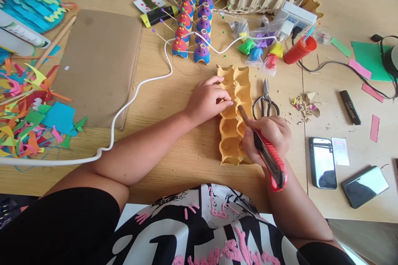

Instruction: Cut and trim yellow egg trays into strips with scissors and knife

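A yellow egg carton strip (229, 143) with two rows of cups lies lengthwise on the wooden table in front of me. My left hand (209, 100) grips its left side near the upper middle, fingers bent over the cups. In my right hand (272, 136) is a red utility knife (270, 159), its blade end pointing up and left at the ridge between the two rows. Black-handled scissors (265, 98) lie just right of the carton.
Painted red and purple carton figures (202, 35) with sticks stand beyond the carton. A white cable (146, 79) crosses the table. Cardboard (99, 66) and paper scraps (27, 116) lie left; a red cup (300, 49), bagged clay (256, 51) and phone (323, 163) are right.
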Available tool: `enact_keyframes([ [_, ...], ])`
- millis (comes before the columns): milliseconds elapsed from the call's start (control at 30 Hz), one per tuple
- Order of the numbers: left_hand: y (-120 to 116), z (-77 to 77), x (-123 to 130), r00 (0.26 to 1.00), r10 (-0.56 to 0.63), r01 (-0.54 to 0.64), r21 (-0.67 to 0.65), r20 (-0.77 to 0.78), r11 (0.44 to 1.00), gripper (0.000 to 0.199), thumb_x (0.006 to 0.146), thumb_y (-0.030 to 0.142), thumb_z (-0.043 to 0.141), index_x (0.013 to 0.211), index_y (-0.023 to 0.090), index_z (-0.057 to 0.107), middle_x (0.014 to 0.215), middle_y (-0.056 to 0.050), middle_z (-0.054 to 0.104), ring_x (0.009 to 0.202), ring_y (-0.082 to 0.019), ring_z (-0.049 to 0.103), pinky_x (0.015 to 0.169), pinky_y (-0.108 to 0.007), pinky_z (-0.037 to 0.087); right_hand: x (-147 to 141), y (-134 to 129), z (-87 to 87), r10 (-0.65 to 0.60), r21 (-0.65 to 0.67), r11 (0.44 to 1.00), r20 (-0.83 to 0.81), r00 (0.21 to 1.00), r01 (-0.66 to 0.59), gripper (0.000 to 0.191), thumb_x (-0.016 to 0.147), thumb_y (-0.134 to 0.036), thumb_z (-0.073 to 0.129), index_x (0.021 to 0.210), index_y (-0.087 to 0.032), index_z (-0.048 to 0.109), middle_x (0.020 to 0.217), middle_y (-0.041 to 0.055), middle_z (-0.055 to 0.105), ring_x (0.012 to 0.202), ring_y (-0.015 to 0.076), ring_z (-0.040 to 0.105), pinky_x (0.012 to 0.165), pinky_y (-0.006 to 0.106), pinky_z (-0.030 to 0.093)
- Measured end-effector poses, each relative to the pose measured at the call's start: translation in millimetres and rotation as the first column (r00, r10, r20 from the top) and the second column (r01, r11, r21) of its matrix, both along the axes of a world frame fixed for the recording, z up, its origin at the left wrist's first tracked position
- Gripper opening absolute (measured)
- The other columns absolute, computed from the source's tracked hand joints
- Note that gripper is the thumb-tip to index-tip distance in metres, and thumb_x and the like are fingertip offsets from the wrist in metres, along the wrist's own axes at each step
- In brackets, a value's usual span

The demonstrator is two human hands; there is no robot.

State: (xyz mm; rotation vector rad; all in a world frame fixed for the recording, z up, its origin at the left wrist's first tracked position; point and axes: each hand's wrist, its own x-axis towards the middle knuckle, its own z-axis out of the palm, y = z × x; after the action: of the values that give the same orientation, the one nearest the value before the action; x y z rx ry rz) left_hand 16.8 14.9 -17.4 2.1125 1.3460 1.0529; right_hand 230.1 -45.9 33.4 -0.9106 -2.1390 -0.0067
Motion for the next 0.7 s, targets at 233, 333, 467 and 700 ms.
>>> enact_keyframes([
  [233, 0, -0.2, 0, 1.000, 0.009, -0.009, 0.006, 0.000, 1.000, 0.011, 0.084, 0.030, 0.074, 0.076, 0.023, 0.078, 0.073, -0.003, 0.074, 0.129, -0.032, 0.063, 0.107, -0.046, 0.049, -1, 0, -7.4, -0.117, 0.054, 0.992, -0.018, 0.993, 0.118, 0.010, 0.087, -0.028, 0.061, 0.096, -0.025, 0.058, 0.072, 0.0008, 0.067, 0.062, 0.0202, 0.064, 0.063, 0.038, 0.052],
  [333, 0, -0.2, 1, 1.000, 0.015, -0.015, -0.003, -0.014, 1.000, 0.011, 0.083, 0.030, 0.074, 0.076, 0.024, 0.079, 0.074, -0.003, 0.074, 0.130, -0.032, 0.063, 0.107, -0.046, 0.049, -2, 2, -11.5, -0.157, 0.003, 0.988, 0.005, 0.988, 0.157, 0.010, 0.090, -0.032, 0.061, 0.097, -0.027, 0.057, 0.072, -0.0002, 0.067, 0.062, 0.0201, 0.064, 0.066, 0.038, 0.052],
  [467, 0, -0.1, 1, 1.000, 0.022, -0.022, -0.003, -0.015, 1.000, 0.009, 0.083, 0.029, 0.076, 0.077, 0.023, 0.079, 0.072, -0.003, 0.073, 0.130, -0.032, 0.063, 0.108, -0.046, 0.048, -3, 3, -12.0, -0.107, -0.021, 0.994, 0.003, 0.994, 0.107, 0.014, 0.088, -0.031, 0.065, 0.098, -0.027, 0.056, 0.074, 0.0001, 0.069, 0.063, 0.0217, 0.066, 0.066, 0.039, 0.052],
  [700, 1, -0.2, 0, 1.000, 0.009, -0.009, -0.009, -0.004, 1.000, 0.009, 0.083, 0.031, 0.076, 0.078, 0.024, 0.080, 0.071, -0.003, 0.072, 0.130, -0.032, 0.062, 0.107, -0.047, 0.048, -2, 1, -9.1, -0.102, -0.059, 0.993, 0.017, 0.995, 0.103, 0.013, 0.090, -0.028, 0.064, 0.100, -0.029, 0.056, 0.074, 0.0009, 0.069, 0.064, 0.0252, 0.067, 0.068, 0.043, 0.050],
])
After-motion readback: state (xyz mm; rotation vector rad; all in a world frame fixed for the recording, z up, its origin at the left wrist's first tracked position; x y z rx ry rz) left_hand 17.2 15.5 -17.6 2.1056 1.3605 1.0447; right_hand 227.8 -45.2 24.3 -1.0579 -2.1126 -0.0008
